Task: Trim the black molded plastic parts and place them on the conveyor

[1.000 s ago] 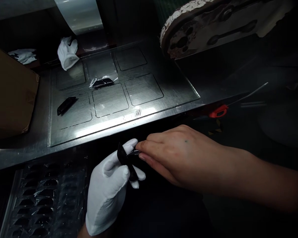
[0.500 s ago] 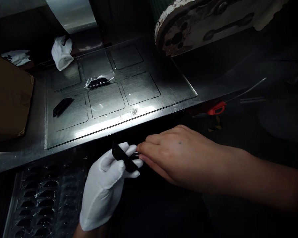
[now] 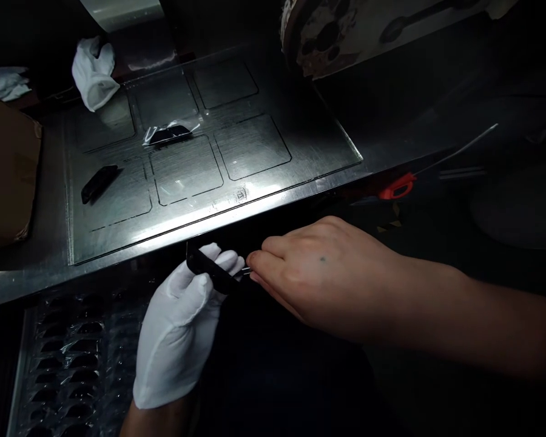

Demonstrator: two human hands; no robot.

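Observation:
My left hand, in a white glove, is closed on a small dark elongated part, which it holds tilted below the bench edge. My bare right hand is pinched around a thin tool with a shiny shaft. The tool reaches to the dark part's right side; its tip is hidden, so I cannot make out its kind or whether it touches. On the glass-covered metal bench lie a similar loose dark part and another in a clear wrapper.
A tray with rows of dark pieces is at lower left, beneath a cardboard box. White gloves lie at the back. Machinery with a belt wheel overhangs the bench. A red-handled object sits beyond the front edge.
Both hands keep their grips. The left hand and the dark part appear slightly further left and up, and the bench has also shifted left and up as the view moved.

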